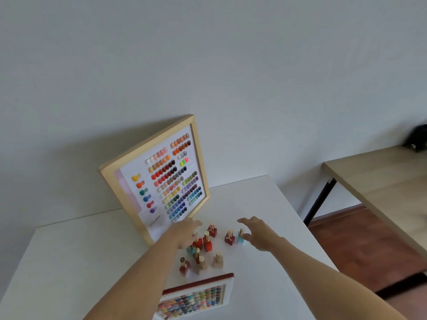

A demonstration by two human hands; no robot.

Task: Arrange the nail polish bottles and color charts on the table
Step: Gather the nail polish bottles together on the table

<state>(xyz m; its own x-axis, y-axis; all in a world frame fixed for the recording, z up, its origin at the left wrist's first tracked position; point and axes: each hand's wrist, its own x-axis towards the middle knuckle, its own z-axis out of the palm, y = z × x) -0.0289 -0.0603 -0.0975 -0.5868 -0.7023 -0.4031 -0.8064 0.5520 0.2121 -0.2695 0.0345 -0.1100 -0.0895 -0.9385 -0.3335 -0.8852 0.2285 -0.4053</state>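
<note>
Both hands are held over a loose cluster of small square nail polish bottles with gold caps point(206, 244) standing on the white tabletop point(69, 262). The left hand point(187, 234) is spread above the 10 o'clock side of the cluster, its grip wide and nothing held; several red bottles are partly hidden beneath it. The right hand point(256, 234) is reached in from 3 o'clock, fingers splayed, grip likewise wide and empty, with the thumb just beside a pale turquoise bottle point(240, 237); contact cannot be told. A dark red bottle point(230, 237) stands just at 9 o'clock of the turquoise one.

At 12 o'clock of the cluster a large light-wood framed color chart with rows of painted nail swatches point(154, 179) is propped upright against the grey wall. At 6 o'clock a smaller white color chart with a red-brown edge point(196, 299) lies flat near the tabletop's front edge. A second, wood-topped table point(381, 181) stands well apart at 2 o'clock.

The task is judged barely begun: the bottles are unordered and no row is formed.

Several risks are seen. The bottles are tall, narrow and closely packed, so a sweeping palm or forearm could topple one into its neighbours. The left forearm passes directly over the nearer bottles, and a low withdrawal could knock them down. The propped chart appears held only by its lean, so a nudge at its base could send it sliding flat onto the bottles. The flat chart could be pushed off the front edge by an elbow.
</note>
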